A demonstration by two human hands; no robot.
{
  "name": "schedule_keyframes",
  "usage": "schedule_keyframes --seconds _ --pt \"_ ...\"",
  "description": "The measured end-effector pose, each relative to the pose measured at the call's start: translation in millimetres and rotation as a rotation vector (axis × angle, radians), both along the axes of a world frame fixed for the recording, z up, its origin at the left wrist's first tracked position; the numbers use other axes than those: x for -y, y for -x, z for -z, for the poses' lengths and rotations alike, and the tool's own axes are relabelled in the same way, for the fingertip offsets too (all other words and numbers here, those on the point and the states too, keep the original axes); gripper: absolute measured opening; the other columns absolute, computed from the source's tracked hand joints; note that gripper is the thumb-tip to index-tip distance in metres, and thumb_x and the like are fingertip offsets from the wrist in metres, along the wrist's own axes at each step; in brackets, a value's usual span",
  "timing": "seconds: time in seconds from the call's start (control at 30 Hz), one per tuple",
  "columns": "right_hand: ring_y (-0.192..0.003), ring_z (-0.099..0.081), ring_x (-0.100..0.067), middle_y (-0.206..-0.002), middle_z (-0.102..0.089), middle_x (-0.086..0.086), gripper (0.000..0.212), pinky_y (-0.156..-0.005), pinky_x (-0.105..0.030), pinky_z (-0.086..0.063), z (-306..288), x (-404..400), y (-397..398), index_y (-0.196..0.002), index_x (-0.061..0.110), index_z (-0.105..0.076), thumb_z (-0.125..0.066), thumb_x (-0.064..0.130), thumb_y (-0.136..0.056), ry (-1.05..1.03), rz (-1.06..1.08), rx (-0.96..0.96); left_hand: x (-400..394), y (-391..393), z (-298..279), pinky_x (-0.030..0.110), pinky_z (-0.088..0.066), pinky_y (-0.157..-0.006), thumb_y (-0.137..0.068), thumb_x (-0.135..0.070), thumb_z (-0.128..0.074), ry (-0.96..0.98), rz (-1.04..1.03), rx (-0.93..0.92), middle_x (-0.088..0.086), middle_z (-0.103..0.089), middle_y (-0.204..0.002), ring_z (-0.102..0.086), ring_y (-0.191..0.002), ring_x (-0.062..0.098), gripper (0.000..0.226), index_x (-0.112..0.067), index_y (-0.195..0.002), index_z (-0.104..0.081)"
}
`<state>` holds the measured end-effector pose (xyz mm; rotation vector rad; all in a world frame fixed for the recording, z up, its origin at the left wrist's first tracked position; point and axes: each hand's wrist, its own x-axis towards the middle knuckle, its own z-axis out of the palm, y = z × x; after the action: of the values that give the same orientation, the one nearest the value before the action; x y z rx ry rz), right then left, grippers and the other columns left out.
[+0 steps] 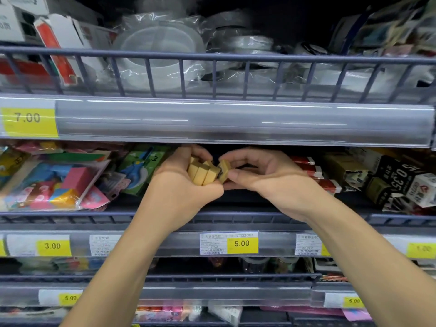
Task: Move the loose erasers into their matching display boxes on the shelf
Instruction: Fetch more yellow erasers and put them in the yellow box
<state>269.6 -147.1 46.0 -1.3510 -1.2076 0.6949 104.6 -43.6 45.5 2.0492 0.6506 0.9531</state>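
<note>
one head-worn wide-angle view looks forward and slightly down, close to a grey wire-fronted metal store shelf (212, 60). both forearms reach in from the lower edge toward the middle tier. straight rails bow near the edges.

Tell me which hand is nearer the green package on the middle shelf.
Left. The left hand, holding a stack of tan erasers, sits right beside the green package. The right hand, pinching one eraser, is farther right.
</note>
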Motion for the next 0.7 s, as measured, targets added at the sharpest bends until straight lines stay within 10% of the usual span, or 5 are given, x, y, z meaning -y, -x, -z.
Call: schedule_keyframes --seconds 0.27,0.4,0.5,0.7 --pt "-0.089 -0.074 -0.021 -0.092 -0.076 -0.007 0.027 -0.080 -0.033 -0.061 -8.6 6.5 -4.6 -0.103 0.010 -0.070 -0.077 -0.004 -0.081 0.067 -0.040 -0.122 2.5 -1.7 -3.0 0.013 -0.047 -0.052 -0.068 -0.021 -0.089 -0.024 0.022 -0.047 -0.006 -0.071 -0.082 -0.062 -0.065 0.004 0.037 -0.039 -0.090 -0.066" --pt "-0.085 -0.061 0.011 -0.102 -0.069 0.023 0.026 -0.080 -0.006 -0.048 -21.5 13.0 -31.1 -0.112 0.039 -0.063 -0.071 0.025 -0.092 0.249 0.241 0.606 1.6 -2.0 -1.9 0.012 -0.047 -0.053 -0.069 -0.023 -0.088 -0.016 -0.017 -0.069 -0.008 -0.069 -0.083 -0.063 -0.072 0.005 0.036 -0.040 -0.089 -0.064" --pt "-0.078 -0.051 -0.002 -0.112 -0.058 0.021 0.034 -0.058 -0.005 -0.033 -28.0 19.9 -49.7 -0.130 0.049 -0.051 -0.056 0.041 -0.097 0.502 0.358 1.121 1.6 -2.2 -0.2 0.011 -0.044 -0.048 -0.070 -0.021 -0.088 -0.003 -0.019 -0.072 -0.010 -0.068 -0.081 -0.061 -0.066 -0.001 0.036 -0.039 -0.090 -0.064" --pt "-0.133 -0.038 -0.022 -0.139 -0.047 0.014 0.044 -0.108 -0.037 -0.025 -19.9 12.7 -58.3 -0.135 0.042 -0.056 -0.056 0.036 -0.091 0.661 0.248 1.394 1.6 -3.4 3.4 0.009 -0.042 -0.046 -0.069 -0.019 -0.088 0.007 -0.015 -0.078 -0.011 -0.067 -0.077 -0.059 -0.062 -0.004 0.038 -0.038 -0.090 -0.063"
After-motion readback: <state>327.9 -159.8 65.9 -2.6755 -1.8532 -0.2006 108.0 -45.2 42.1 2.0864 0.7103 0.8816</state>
